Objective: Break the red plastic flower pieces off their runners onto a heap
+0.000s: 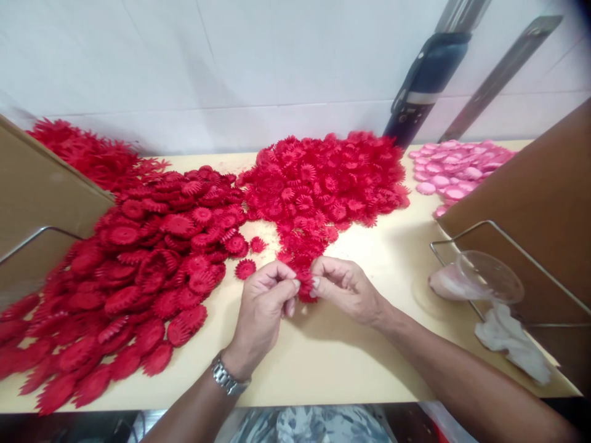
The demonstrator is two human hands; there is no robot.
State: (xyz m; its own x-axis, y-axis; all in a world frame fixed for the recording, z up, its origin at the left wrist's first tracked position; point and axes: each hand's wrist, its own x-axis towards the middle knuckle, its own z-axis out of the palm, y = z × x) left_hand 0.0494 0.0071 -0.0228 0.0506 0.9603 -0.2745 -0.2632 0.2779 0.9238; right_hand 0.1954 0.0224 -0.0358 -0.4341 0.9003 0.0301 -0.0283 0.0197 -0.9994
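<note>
Both hands meet low over the middle of the table, pinching a small red flower piece point(306, 287) with a fringed edge. My left hand point(265, 301), with a metal watch point(226, 373) at the wrist, grips its left side between thumb and index finger. On the opposite side my right hand point(347, 289) pinches it the same way. Just beyond the fingers, a heap of small red fringed flowers point(327, 184) reaches toward me. To the left lies a broad pile of larger dark red fringed discs point(152, 271). Two loose red pieces point(245, 269) rest beside my left hand.
Red pointed petal pieces point(83, 154) lie at the back left. Pink discs point(452, 169) sit at the back right, near a dark bottle point(422, 86). A clear plastic cup point(489, 277) and crumpled tissue point(512, 341) stand beside the right cardboard panel point(530, 203); another panel point(41, 203) borders the left.
</note>
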